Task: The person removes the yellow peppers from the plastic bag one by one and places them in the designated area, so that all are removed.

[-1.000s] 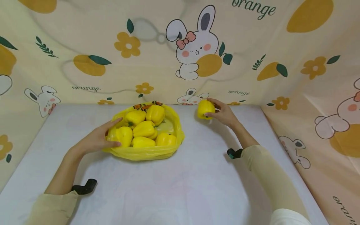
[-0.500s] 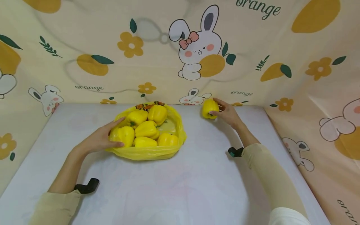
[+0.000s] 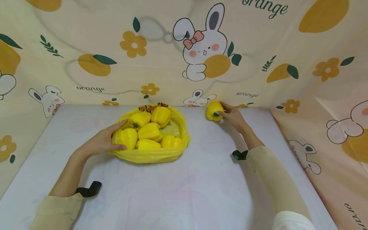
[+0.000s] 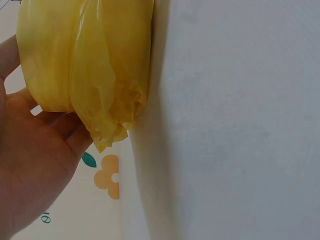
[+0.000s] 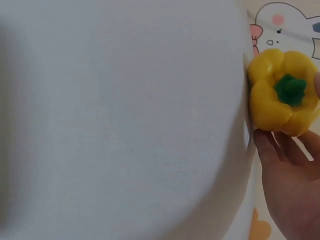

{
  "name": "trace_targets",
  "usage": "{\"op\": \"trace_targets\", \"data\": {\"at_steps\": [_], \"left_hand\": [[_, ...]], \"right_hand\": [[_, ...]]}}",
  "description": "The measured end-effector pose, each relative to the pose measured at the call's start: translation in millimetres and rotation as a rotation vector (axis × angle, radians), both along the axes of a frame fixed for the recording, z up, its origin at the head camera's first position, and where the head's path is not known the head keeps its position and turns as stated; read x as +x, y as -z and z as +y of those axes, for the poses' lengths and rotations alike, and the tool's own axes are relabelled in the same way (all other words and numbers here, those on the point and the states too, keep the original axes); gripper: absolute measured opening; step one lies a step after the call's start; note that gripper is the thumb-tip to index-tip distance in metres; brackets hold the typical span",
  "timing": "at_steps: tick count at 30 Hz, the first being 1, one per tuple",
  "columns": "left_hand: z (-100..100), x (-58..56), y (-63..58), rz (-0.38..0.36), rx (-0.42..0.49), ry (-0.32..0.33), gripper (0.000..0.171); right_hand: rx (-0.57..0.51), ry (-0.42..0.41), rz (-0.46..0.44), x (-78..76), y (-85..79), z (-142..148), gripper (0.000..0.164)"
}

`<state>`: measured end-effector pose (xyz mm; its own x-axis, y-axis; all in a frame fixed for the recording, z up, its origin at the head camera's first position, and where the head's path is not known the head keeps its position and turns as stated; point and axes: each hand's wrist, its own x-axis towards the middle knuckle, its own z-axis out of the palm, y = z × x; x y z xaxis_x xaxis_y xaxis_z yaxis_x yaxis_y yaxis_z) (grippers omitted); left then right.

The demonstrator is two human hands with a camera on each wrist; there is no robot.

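At far left, a beige sleeve (image 3: 56,210) was cut off by the lower edge, a black wrist mount (image 3: 89,189) jutting from its cuff. The left hand (image 3: 99,140) grasped the left side of a yellow plastic bag (image 3: 149,156), thumb at the near side and forefinger at the rim farther back. The remaining fingers were hidden from the head; the left wrist view showed some partly, passing behind the film, with the bag itself cropped at the top.

Inside the bag lay at least six yellow bell peppers (image 3: 150,132), overlapping, so the full count could not be told; their undersides were hidden. The dark and orange print (image 3: 152,108) on the far rim was folded and unreadable.

Well apart to the right, the right hand (image 3: 233,116) gripped a single yellow bell pepper (image 3: 213,108) outside the bag, near the far edge of the white table (image 3: 161,191). Its green stem (image 5: 290,90) was plain in the right wrist view, where the thumb was mostly cropped. Whether the table bore its weight was unclear. The right sleeve (image 3: 276,179) ran toward the lower edge, partly under a white one.
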<state>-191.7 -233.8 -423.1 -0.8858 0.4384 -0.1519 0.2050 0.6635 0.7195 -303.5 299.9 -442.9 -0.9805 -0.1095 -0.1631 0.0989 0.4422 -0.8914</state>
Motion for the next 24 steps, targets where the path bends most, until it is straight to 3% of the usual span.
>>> {"op": "trace_targets", "data": {"at_steps": [10,16,20,24], "left_hand": [[0.0,-0.9,0.1,-0.015,-0.008,-0.003,0.103],[-0.5,-0.3,1.4,-0.015,0.003,-0.020,0.103],[-1.0,-0.2,2.8,-0.015,0.005,-0.022,0.103],[-0.9,-0.6,2.6,-0.012,-0.004,-0.018,0.102]], "right_hand": [[-0.046,-0.024,0.009,-1.3,3.1,-1.0,0.073],[-0.059,-0.040,0.002,8.6,-14.3,-7.7,0.069],[-0.041,-0.014,0.049,16.5,-26.2,-12.4,0.065],[-0.058,0.038,0.143,15.5,-25.4,-10.1,0.060]]}}
